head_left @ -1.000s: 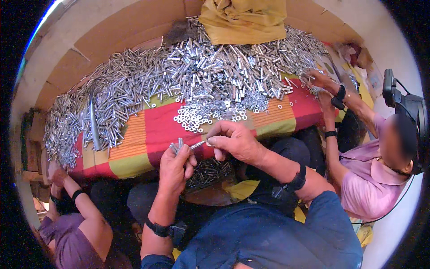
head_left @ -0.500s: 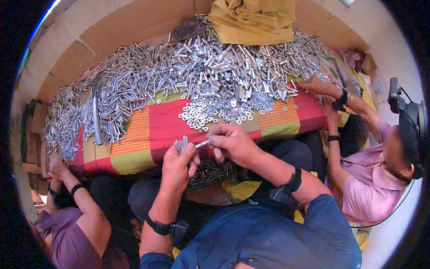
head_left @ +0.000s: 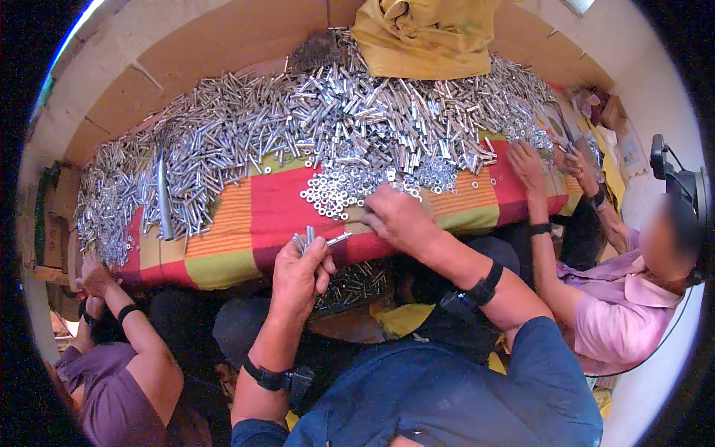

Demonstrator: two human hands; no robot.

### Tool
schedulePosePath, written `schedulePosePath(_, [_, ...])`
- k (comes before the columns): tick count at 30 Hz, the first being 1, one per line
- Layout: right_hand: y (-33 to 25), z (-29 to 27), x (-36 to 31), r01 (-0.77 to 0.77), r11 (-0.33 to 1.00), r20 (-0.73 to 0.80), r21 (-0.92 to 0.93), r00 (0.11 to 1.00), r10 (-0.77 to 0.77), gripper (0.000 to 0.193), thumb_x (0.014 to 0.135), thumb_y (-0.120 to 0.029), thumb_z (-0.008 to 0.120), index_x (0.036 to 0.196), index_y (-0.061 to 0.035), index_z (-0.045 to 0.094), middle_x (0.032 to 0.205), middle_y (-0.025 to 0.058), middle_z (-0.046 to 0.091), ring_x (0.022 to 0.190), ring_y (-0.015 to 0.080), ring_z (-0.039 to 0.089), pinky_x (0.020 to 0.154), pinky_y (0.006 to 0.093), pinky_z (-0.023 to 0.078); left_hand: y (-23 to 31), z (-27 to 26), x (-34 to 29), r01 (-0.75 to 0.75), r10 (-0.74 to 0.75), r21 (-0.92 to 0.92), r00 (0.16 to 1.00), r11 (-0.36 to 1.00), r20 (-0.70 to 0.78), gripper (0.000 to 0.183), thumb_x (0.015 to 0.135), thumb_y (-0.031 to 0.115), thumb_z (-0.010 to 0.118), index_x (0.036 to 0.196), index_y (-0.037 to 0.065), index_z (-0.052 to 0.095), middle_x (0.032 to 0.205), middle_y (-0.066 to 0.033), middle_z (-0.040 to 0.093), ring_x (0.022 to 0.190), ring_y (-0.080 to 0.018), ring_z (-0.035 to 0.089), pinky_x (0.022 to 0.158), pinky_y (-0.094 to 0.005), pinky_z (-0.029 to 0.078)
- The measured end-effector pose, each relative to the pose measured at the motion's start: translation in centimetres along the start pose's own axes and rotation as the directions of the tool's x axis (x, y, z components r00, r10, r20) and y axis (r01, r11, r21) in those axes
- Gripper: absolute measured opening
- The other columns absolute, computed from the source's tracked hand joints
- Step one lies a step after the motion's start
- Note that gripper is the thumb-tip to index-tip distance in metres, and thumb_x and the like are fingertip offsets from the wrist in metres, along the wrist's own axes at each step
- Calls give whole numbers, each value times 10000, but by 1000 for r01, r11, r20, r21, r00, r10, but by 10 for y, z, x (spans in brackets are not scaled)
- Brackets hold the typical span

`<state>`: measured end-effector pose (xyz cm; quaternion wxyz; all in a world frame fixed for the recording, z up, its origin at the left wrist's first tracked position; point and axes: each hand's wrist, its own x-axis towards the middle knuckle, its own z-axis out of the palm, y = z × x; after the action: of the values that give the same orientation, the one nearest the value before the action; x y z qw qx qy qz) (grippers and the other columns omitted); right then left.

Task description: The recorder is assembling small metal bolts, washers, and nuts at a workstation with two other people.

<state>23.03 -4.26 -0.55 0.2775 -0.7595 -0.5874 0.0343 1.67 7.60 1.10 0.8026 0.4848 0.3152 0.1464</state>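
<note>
My left hand [head_left: 302, 268] is closed round several silvery metal bolts [head_left: 307, 237]. Most of them point upward from the fist. One bolt [head_left: 338, 239] sticks out to the right between thumb and fingers. Just beyond it, my right hand [head_left: 402, 220] hangs over the near edge of a heap of small metal washers [head_left: 328, 195]. Its fingers are curled downward and together, and the tips are partly hidden, so anything in them does not show.
A large pile of metal rods and sleeves [head_left: 357, 112] covers the back of the checkered cloth [head_left: 279, 216]. A yellow cloth bag [head_left: 424, 37] sits on it. A pointed metal tool [head_left: 163, 197] lies left. Co-workers' hands are at left [head_left: 97, 277] and right [head_left: 527, 170]. Below is a bin of dark bolts [head_left: 354, 287].
My right hand has left the bolt in my left hand and moved forward and right to the washers. My left hand stays put. The right co-worker's hands have moved apart.
</note>
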Motion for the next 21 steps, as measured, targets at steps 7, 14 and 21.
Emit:
schedulePosePath(7, [-5,5,-1,-149,989,0,-3,989,149,227,832,-126,720,970,-5,586,935,217,635,889,441,628,766,528,498,2,-2,-1,8,-8,6,1000,1000,-29,277,1025,263,558,828,69,563,655,-57,596,414,-97,443,370,-242,315])
schedulePosePath(14, [7,3,-5,-76,995,58,-63,995,79,189,849,-143,703,970,-35,607,900,202,640,879,428,636,753,508,512,1,-4,-1,17,-17,-21,1000,1000,-8,257,1020,265,580,865,62,571,671,-59,608,416,-90,455,373,-230,314])
schedulePosePath(21, [9,-2,-2,18,999,105,-51,994,-12,153,848,-141,643,957,-35,622,887,211,649,853,443,642,748,526,540,-1,-4,0,3,-2,-54,1000,999,14,243,1015,272,605,902,58,584,687,-59,621,425,-82,473,380,-216,319])
